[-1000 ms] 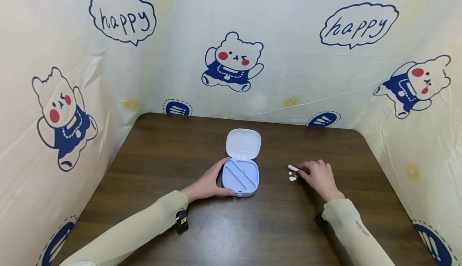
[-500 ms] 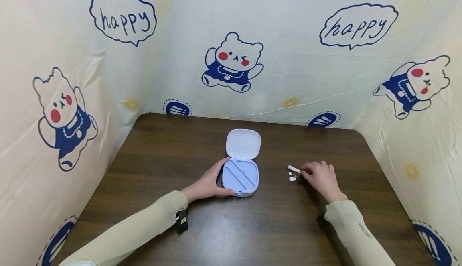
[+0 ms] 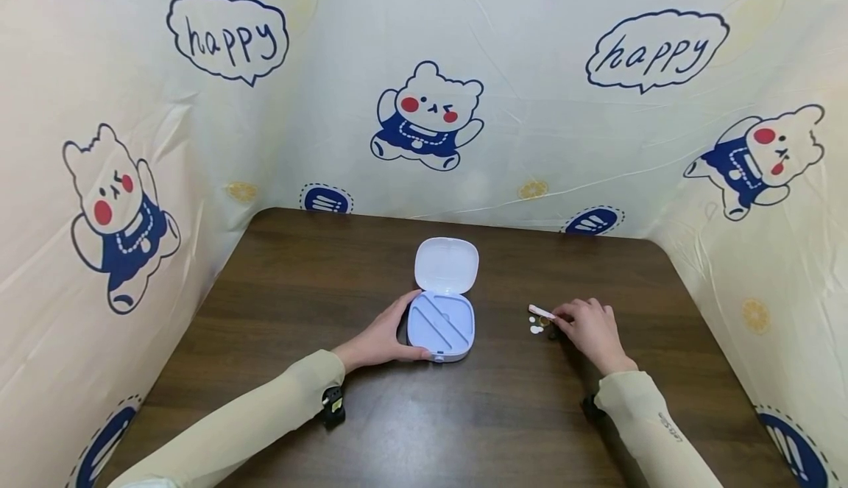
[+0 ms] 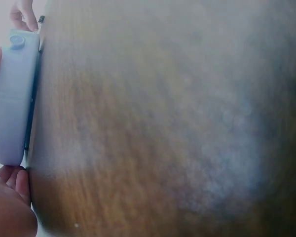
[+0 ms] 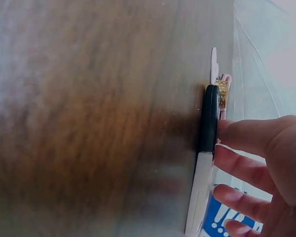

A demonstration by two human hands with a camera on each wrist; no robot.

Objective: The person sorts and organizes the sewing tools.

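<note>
My left hand (image 3: 380, 333) holds the side of a pale lavender-blue case (image 3: 440, 322), thumb along its front corner. The translucent lid (image 3: 447, 265) stands open behind it, and two diagonal bars cross the inside. A round button (image 4: 17, 42) shows on its front in the left wrist view. To the right, my right hand (image 3: 591, 333) pinches the near end of a slim pinkish-white stick (image 3: 541, 312). Around it lie small white discs (image 3: 535, 330) and a gold-coloured piece (image 5: 221, 94). Close by my right thumb is a black piece (image 5: 209, 118), with a long white piece (image 5: 200, 192) beside it.
The brown wooden table (image 3: 298, 274) has rounded far corners. A pale curtain (image 3: 530, 127) printed with cartoon bears surrounds it at the back and both sides.
My right hand has shifted slightly to the right, and more of the stick shows beyond its fingertips. My left hand and the case have stayed in place.
</note>
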